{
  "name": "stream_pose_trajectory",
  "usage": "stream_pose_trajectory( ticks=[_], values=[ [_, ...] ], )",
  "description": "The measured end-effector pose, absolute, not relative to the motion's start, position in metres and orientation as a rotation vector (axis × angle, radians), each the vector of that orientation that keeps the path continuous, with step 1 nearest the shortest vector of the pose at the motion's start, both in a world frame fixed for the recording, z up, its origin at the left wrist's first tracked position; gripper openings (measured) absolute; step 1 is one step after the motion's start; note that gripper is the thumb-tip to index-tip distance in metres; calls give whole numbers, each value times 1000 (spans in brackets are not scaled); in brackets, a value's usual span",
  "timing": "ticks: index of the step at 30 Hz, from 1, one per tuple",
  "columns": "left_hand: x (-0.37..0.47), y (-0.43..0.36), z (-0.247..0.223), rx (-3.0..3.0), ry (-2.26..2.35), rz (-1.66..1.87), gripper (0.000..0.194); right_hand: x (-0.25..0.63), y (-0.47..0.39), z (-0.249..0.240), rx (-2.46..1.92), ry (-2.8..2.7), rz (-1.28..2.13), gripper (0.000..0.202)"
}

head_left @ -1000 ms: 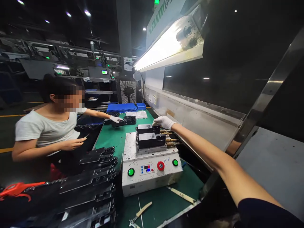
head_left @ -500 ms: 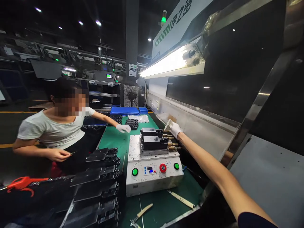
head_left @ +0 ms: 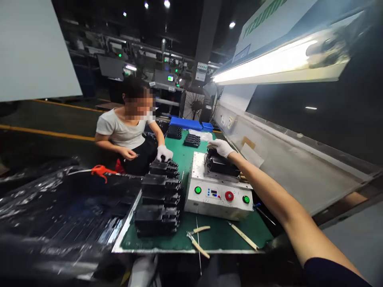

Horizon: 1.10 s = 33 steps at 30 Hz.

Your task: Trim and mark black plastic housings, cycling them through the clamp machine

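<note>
My right hand (head_left: 222, 148), in a white glove, reaches over the two black plastic parts (head_left: 223, 165) on the white press fixture (head_left: 220, 203). Its fingers stretch leftward above the farther part and cover most of it; the thumb is hidden. Whether the fingers touch the part I cannot tell. On the fixture's front are two green buttons, a red button (head_left: 229, 195) and a small display. My left hand is not in view. Left of the fixture, black plastic parts (head_left: 158, 217) lie in a row of stacks on the green mat.
A co-worker's gloved hand (head_left: 164, 153) is at the far stack. Nippers (head_left: 198, 241) and a cream-handled tool (head_left: 243, 235) lie in front. An orange air gun (head_left: 102, 172) rests left. Blue trays (head_left: 185, 123) stand behind; a white card (head_left: 251, 155) leans by the machine wall.
My right hand has moved from beside the white card to above the black parts. The co-worker's gloved hand has come back to the near stacks. My view has turned left.
</note>
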<state>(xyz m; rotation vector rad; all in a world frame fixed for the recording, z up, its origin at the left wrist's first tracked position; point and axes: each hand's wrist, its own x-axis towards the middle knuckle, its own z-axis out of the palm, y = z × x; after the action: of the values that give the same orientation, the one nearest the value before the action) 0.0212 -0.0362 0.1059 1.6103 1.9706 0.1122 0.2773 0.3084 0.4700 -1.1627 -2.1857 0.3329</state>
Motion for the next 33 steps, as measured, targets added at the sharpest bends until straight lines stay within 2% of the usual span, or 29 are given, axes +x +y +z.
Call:
stream_pose_trajectory(
  ticks=[4,6,9,12,14,15,17,19,23,27,30,33],
  values=[
    [29,-51,110,1598,1929,152,30,278,237,442,-1032,-2236,337,29],
    [21,-60,135,1680,1858,224,43,306,177,403,-956,-2247,278,33],
    [-6,-57,207,1842,1794,445,57,353,89,318,-1136,-2209,161,38],
    [-37,-22,296,2011,1968,873,47,379,32,239,-1377,-2209,188,40],
    [-50,16,342,2277,2033,935,37,384,13,208,-1429,-2255,252,42],
    [-53,36,358,2396,2013,860,44,385,8,199,-1451,-2280,287,43],
    [-53,70,373,2562,1888,630,70,390,6,190,-1521,-2306,332,43],
    [-48,92,374,2608,1767,480,82,400,10,190,-1657,-2257,300,42],
    [-37,104,376,2583,1721,447,72,427,29,191,-2042,-2007,110,32],
    [-36,92,403,2197,1754,834,69,440,39,189,-2186,-1959,80,10],
    [-34,61,413,1854,1731,1140,70,448,35,192,-2178,-1970,108,9],
    [-17,2,392,1446,1740,1349,80,452,16,198,-2122,-1976,180,16]
  ],
)
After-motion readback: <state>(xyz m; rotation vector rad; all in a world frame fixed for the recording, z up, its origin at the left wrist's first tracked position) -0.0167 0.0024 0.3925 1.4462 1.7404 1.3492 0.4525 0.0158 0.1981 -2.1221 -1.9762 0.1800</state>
